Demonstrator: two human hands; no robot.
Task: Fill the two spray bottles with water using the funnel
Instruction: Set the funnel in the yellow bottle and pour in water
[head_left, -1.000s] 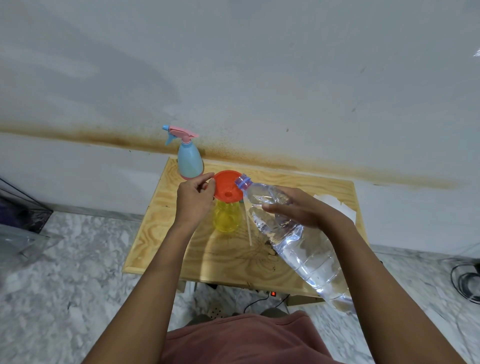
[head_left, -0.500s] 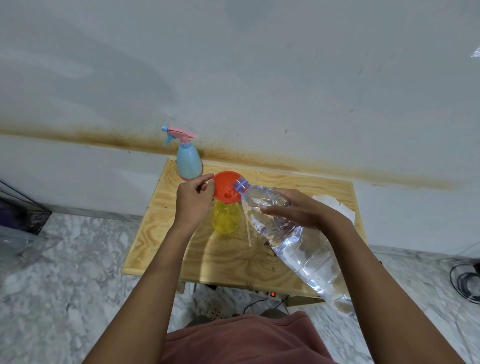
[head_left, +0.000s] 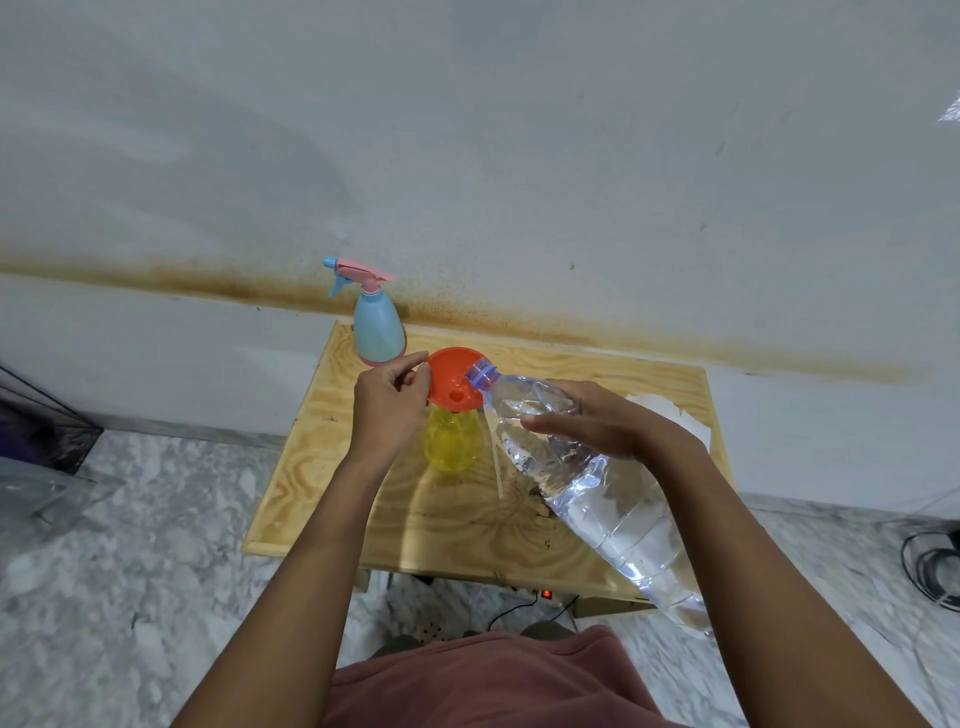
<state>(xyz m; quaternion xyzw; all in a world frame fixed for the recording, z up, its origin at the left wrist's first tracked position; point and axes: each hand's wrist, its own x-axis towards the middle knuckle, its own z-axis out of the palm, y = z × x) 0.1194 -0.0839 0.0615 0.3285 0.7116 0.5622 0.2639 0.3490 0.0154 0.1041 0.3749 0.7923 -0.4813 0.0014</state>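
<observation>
First fill is seemingly just starting: left hand (head_left: 387, 410) is pinching funnel (head_left: 454, 376) atop yellow spray bottle (head_left: 452, 441) on counter (head_left: 363, 509), right hand (head_left: 597, 421) grip is clamping tilted water bottle (head_left: 597, 499) at its rim, capped blue spray bottle (head_left: 378, 332) is waiting far-left.

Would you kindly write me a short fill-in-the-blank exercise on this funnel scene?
Of the left hand and right hand, the funnel is pinched by the ____ one.
Of the yellow spray bottle and blue spray bottle, the funnel sits in the ____ one.
The blue spray bottle's sprayer head is mostly ____.
The tilted water bottle is held by the ____ hand.
Missing words: left; yellow; pink; right.
</observation>
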